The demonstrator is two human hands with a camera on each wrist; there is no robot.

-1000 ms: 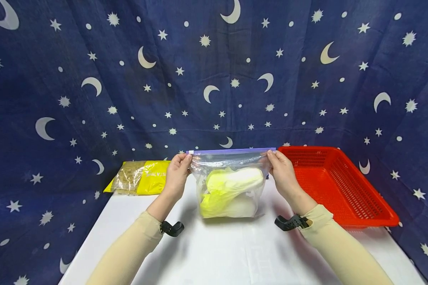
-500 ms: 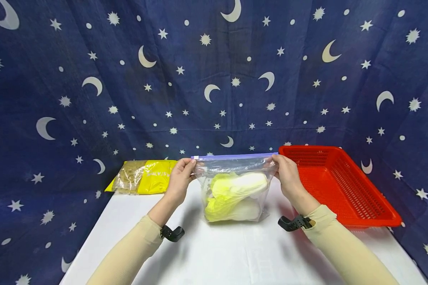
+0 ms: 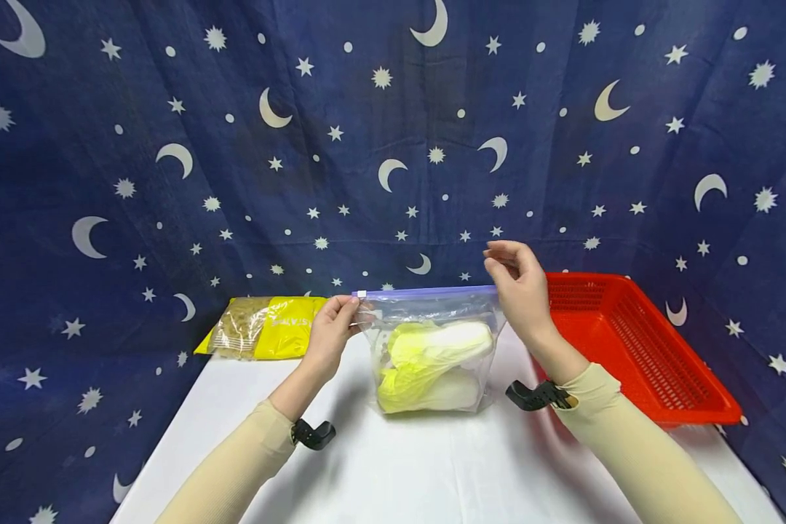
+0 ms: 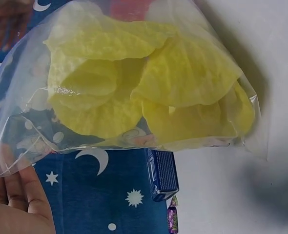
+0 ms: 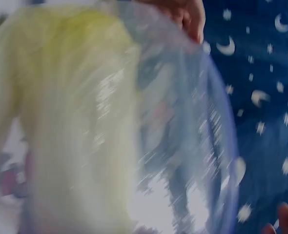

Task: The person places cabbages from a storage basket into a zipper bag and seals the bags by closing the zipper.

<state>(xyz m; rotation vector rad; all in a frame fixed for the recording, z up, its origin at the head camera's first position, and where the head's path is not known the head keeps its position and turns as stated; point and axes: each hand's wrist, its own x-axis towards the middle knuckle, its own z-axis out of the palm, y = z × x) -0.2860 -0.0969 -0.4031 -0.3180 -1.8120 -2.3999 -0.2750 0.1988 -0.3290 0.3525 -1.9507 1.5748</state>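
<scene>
A clear zip bag (image 3: 432,309) with a purple slider strip stands upright on the table. Inside lie two small napa cabbages (image 3: 442,342), yellow leaves to the left and white stems to the right. My left hand (image 3: 330,331) pinches the bag's top left corner beside the white slider (image 3: 362,294). Off the bag, just above its top right corner, my right hand (image 3: 520,291) has loosely bent fingers and holds nothing. The left wrist view shows the leafy ends (image 4: 134,83) through the plastic. In the right wrist view the bag (image 5: 168,122) is blurred.
A red plastic basket (image 3: 629,349) stands on the right of the white table (image 3: 426,473). At the back left lies a yellow pasta bag (image 3: 288,327). The left wrist view shows a dark blue box (image 4: 162,174) and a purple-wrapped sweet (image 4: 172,219) behind the zip bag.
The right hand has let go of the bag's top right corner and risen above it. The bag has shifted slightly right and down, its left corner still in the left hand.
</scene>
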